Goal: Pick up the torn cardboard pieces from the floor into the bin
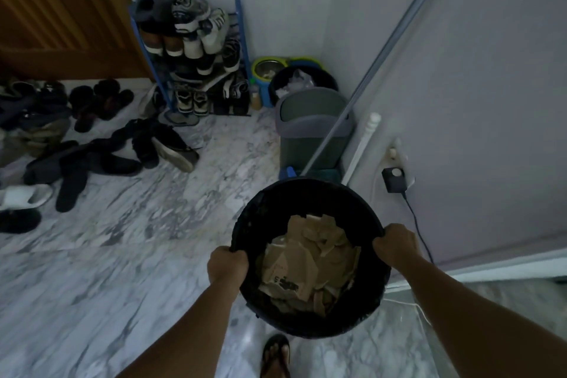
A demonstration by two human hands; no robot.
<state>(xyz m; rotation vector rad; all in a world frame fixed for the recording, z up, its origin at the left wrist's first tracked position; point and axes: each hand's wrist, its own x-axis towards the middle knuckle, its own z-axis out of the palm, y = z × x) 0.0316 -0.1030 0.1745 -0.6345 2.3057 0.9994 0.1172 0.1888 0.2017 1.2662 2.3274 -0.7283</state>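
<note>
My left hand (227, 267) and right hand (395, 242) each curl tight over the rim of the black bin (310, 190), low in the middle. The torn cardboard pieces (310, 264) are piled inside. If I tip it or bump the mop pole (365, 80), they could spill out.

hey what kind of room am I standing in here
Most likely a home entryway. A shoe rack full of shoes stands in the corner beside a wooden door, more shoes lie loose on the marble floor, and a grey lidded bin stands by the wall.
</note>
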